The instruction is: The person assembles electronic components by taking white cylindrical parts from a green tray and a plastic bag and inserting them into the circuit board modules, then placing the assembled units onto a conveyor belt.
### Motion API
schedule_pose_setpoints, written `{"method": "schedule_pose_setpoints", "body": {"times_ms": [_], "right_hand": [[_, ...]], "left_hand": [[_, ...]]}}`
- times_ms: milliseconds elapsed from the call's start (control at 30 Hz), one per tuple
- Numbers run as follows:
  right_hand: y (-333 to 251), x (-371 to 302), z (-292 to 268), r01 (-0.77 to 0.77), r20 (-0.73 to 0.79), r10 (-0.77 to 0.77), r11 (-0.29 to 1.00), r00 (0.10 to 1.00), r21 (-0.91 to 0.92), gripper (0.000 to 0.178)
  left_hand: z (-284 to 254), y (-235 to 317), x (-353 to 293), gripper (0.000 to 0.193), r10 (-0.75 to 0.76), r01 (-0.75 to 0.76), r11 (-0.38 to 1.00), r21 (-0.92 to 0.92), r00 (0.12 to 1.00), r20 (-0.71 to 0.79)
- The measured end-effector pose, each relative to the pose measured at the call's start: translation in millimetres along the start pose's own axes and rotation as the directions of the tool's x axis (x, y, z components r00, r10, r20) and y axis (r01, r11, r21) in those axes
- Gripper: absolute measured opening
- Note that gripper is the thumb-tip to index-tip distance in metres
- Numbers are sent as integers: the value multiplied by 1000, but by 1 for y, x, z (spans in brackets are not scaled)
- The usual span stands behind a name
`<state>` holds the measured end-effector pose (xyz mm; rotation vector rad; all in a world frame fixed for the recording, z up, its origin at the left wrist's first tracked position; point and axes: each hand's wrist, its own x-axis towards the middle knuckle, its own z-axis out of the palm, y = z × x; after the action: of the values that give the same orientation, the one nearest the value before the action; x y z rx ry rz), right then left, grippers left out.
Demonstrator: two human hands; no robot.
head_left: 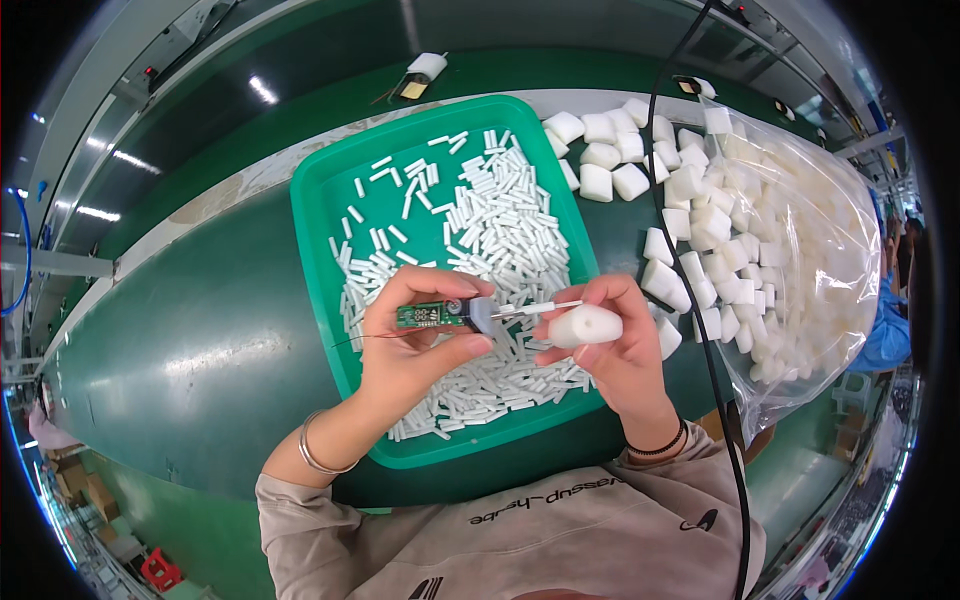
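Note:
In my left hand (405, 360), fingers and thumb close round a small device with a green circuit board (422, 315) and a grey end piece (481, 314). Thin metal pins reach from the grey end to the right, and fine wires trail off the board's left side. A slim white tube (540, 309) sits in line with the pins, its right end at the fingertips of my right hand (630, 350). That hand also grips a rounded white foam plug (585, 326) with a small hole in its face. Both hands are above the green tray (312, 290).
Many short white tubes (500, 210) lie loose in the tray. White foam plugs (630, 180) are heaped to its right, spilling from a clear plastic bag (810, 250). A black cable (700, 310) hangs down past my right arm. Another small device (415, 85) rests beyond the tray.

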<state>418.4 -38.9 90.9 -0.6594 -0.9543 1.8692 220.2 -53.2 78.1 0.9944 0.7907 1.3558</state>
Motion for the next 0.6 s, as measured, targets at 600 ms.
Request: {"method": "schedule_pose_setpoints", "body": {"times_ms": [600], "right_hand": [[12,1,-5,250,98,-299,525,949,-814,27]], "left_hand": [[2,3,2,32,75,-143,932,334,975,209]]}}
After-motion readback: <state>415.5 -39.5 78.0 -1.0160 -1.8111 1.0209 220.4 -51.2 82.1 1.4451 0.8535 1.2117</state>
